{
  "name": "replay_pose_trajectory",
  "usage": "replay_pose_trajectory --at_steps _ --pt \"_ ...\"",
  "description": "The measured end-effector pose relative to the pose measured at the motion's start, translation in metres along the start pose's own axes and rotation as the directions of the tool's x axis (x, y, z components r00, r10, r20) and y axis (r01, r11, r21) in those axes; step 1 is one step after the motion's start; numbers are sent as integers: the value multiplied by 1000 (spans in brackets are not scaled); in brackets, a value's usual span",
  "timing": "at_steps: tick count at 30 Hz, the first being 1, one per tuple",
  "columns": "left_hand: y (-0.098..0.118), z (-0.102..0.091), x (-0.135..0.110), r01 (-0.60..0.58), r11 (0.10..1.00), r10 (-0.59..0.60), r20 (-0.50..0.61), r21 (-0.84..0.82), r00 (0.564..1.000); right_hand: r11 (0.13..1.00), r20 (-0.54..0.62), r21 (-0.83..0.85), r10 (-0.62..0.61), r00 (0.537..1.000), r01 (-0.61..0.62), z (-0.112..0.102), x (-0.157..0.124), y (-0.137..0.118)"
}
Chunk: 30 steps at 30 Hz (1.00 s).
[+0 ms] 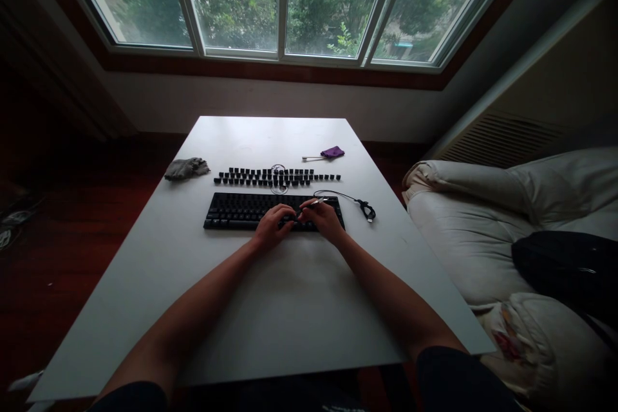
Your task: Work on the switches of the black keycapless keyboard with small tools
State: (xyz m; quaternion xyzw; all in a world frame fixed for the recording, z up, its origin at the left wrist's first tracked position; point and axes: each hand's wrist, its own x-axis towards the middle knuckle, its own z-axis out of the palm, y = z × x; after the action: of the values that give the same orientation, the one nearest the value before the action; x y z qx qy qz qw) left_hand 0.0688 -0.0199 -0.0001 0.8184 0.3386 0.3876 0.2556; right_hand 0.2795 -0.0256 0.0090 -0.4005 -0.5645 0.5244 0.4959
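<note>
A black keyboard [234, 212] lies across the white table, its right part largely covered by my hands. My left hand [275, 224] rests on its middle, thumb and fingers apart over the keys; nothing shows clearly between them. Close beside it, my right hand [326, 217] is closed around a thin, shiny tool [317, 201], whose kind is too small to make out. The fingertips of both hands nearly meet above the keys. Behind the keyboard stand loose black keycaps [263, 177] in rows.
A black cable [365, 208] with a plug lies coiled right of the keyboard. Farther back are a purple cloth [333, 152] and a thin white stick [313, 158]. A grey cloth [187, 168] sits at the table's left edge. A pale sofa [463, 232] stands on the right.
</note>
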Motion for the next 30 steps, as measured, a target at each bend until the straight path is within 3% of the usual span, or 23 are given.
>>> replay_pose_trajectory --at_steps 12,20,30 --pt "-2 0 1 6 1000 -6 14 -2 1000 997 -100 -73 -2 995 -5 6 -1 7" --pt "-6 6 -3 152 988 -153 -30 -35 988 996 -153 -84 28 988 -41 9 -2 4" --pt "-8 5 -3 89 991 -89 -1 -96 996 995 -158 -64 71 985 -82 8 -1 6"
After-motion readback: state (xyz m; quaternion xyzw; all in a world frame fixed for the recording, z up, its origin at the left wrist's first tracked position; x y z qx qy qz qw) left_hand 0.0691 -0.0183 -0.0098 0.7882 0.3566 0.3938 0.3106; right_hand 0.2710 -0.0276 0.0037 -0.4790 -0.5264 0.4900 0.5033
